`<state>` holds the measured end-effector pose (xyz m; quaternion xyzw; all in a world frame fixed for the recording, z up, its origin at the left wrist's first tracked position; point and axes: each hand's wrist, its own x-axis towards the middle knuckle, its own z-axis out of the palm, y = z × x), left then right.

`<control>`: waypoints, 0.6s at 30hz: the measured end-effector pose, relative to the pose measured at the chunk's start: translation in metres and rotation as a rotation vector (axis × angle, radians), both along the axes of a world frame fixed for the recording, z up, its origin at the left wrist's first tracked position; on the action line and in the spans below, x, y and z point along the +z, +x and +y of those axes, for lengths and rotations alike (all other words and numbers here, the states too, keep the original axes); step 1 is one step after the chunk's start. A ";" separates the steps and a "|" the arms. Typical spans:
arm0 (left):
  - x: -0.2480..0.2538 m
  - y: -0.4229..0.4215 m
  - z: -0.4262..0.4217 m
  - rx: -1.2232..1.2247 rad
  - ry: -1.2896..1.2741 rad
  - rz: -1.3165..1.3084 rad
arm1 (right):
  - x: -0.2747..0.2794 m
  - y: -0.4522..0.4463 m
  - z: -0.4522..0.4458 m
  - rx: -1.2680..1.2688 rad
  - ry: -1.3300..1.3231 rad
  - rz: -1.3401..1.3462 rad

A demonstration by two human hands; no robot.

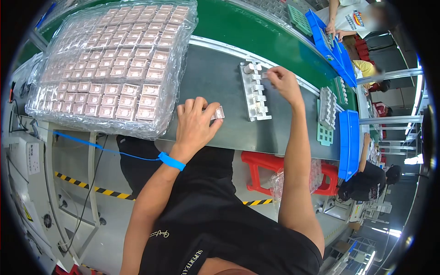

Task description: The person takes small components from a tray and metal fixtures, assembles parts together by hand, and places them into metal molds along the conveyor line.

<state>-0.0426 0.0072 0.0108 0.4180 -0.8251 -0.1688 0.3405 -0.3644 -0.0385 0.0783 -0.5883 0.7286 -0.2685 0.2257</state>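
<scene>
My left hand (196, 120) is closed, with thumb and index finger around a small clear pinkish plastic piece (220, 112), just above the dark table surface. A blue wrist strap (171, 161) with a cord is on that wrist. My right hand (285, 83) is in a pinch at the upper end of a light metal fixture (251, 101); what its fingertips hold is too small to make out. Several white slotted parts (260, 98) are seated along the fixture. To the left lies a large tray (182, 55) in clear plastic wrap, filled with rows of similar pinkish pieces.
A second fixture (327, 107) stands on a green perforated plate (324, 136) at the right, beside a blue bin (349, 145). Beyond the rail runs a green belt (229, 27). A red stool (256, 160) is below the table edge. Co-workers sit farther along the line.
</scene>
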 end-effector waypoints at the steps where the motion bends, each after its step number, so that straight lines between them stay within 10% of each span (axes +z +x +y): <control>1: 0.000 0.000 0.001 0.003 0.002 0.001 | 0.005 0.003 0.002 0.003 0.002 0.001; 8: -0.004 0.000 0.000 0.000 0.059 0.018 | 0.024 0.099 0.032 0.500 -0.100 0.140; 18: 0.004 -0.002 0.001 0.035 0.009 -0.042 | 0.000 0.126 0.036 0.584 -0.062 0.199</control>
